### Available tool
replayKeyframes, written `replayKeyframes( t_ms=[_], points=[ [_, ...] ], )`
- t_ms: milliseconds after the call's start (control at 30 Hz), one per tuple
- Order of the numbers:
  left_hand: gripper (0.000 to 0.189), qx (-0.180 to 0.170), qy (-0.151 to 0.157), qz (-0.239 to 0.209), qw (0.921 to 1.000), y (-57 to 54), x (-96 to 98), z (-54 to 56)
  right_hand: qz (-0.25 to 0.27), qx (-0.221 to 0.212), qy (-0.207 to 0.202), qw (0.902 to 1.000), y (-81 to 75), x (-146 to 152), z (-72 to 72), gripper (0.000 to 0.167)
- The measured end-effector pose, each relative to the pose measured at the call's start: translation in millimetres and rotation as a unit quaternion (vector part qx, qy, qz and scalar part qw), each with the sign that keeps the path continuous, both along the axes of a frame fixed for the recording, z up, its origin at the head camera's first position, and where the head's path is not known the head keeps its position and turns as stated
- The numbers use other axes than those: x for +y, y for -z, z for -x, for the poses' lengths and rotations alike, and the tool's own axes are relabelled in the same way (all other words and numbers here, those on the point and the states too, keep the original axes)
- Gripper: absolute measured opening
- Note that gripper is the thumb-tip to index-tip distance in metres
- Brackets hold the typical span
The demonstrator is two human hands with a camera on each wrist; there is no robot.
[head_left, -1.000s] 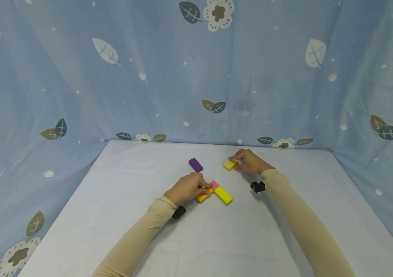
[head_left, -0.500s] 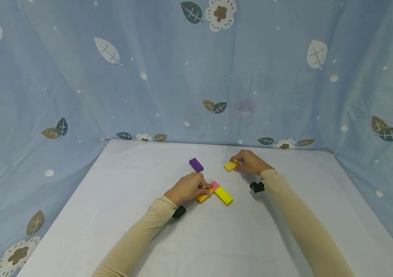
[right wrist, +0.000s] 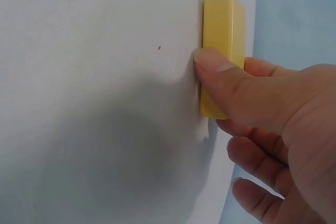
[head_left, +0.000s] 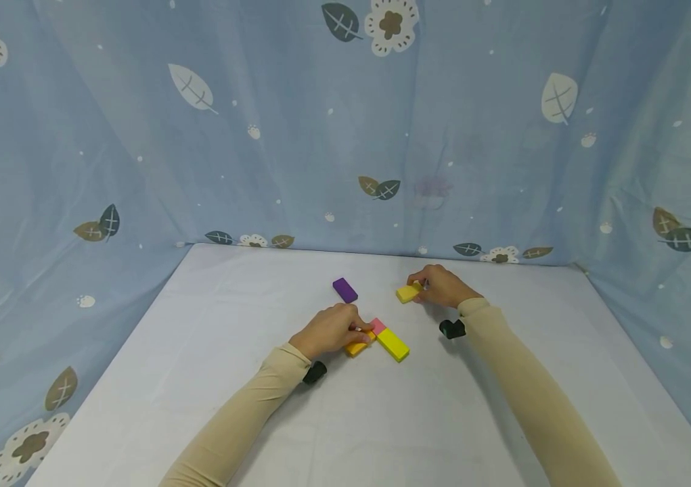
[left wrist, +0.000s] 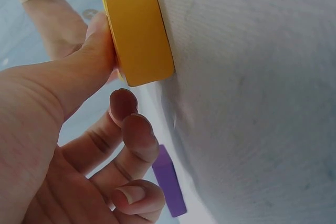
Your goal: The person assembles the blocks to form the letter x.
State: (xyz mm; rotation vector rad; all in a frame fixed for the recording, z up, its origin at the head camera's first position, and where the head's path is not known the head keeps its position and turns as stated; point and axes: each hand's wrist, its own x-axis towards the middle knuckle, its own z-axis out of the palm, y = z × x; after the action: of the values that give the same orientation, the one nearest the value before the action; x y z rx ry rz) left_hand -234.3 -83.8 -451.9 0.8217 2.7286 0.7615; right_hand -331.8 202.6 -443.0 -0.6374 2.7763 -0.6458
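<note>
In the head view my left hand point(head_left: 329, 329) pinches an orange block point(head_left: 356, 348) lying on the white table, its thumb along the block's side in the left wrist view. The far end of that block meets a pink block point(head_left: 378, 326), which adjoins a bright yellow block point(head_left: 394, 345) in a corner shape. Farther back, my right hand point(head_left: 440, 286) grips a paler yellow block point(head_left: 408, 293). The right wrist view has the thumb across this yellow block point(right wrist: 217, 30), with the index finger behind it and the other fingers loosely bent below.
A purple block point(head_left: 345, 290) lies by itself behind the left hand. Behind the white table point(head_left: 430, 419) hangs a blue patterned curtain point(head_left: 296, 155). Dark wrist devices point(head_left: 452, 329) sit under both wrists.
The right hand has drawn the paler yellow block slightly to the right and toward me, turning it a little. The left hand and the other blocks stay put.
</note>
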Motion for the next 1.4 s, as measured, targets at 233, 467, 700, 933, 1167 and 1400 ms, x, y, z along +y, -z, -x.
replayKeyframes(
  t_ms=[233, 467, 700, 933, 1167, 1400],
  points=[
    [0.030, -0.001, -0.001, 0.004, 1.0000, 1.0, -0.1, 0.0, 0.000, -0.008, 0.010, 0.9999, -4.8, 0.3, -5.2, 0.039],
    [0.031, -0.001, 0.003, -0.001, 1.0000, -3.0, -0.2, -2.6, 0.005, 0.009, -0.012, 0.9999, -8.5, -0.3, -7.4, 0.042],
    [0.031, -0.002, 0.002, 0.000, 1.0000, -3.5, -0.3, -3.4, 0.002, 0.011, -0.017, 0.9998, -12.9, -2.8, -10.3, 0.042],
    [0.031, 0.000, 0.006, -0.004, 1.0000, -3.4, -0.2, -2.8, -0.002, 0.007, -0.022, 0.9997, -19.6, -7.2, -15.3, 0.044],
    [0.031, 0.001, 0.005, 0.000, 1.0000, -3.2, 0.0, -2.3, -0.012, 0.010, -0.022, 0.9996, -24.2, -10.3, -18.8, 0.044],
    [0.032, -0.001, 0.003, 0.001, 1.0000, -3.6, 0.4, -3.3, -0.013, 0.011, -0.034, 0.9993, -22.2, -12.0, -18.2, 0.041]
  ],
)
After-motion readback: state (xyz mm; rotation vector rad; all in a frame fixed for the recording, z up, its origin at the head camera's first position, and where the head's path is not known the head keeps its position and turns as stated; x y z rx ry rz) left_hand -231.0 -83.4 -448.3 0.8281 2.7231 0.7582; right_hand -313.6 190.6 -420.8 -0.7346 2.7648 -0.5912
